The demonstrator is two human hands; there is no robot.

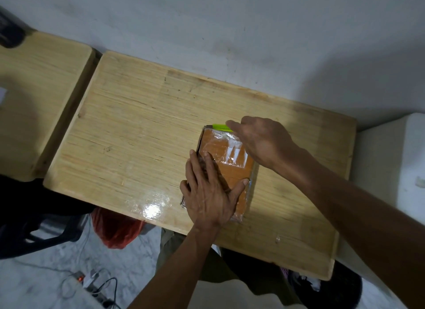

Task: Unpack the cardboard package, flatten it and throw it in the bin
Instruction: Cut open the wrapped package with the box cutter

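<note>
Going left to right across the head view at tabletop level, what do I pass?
Neighbouring wooden table → main wooden table → left hand pressing on the cardboard package → right hand holding a green tool → white box.

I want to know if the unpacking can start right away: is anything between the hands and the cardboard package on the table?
Nothing visible. The left hand lies flat on the near end of the cardboard package; the right hand is at its far end, fingertips by a green strip. Clear tape wraps the package.
</note>
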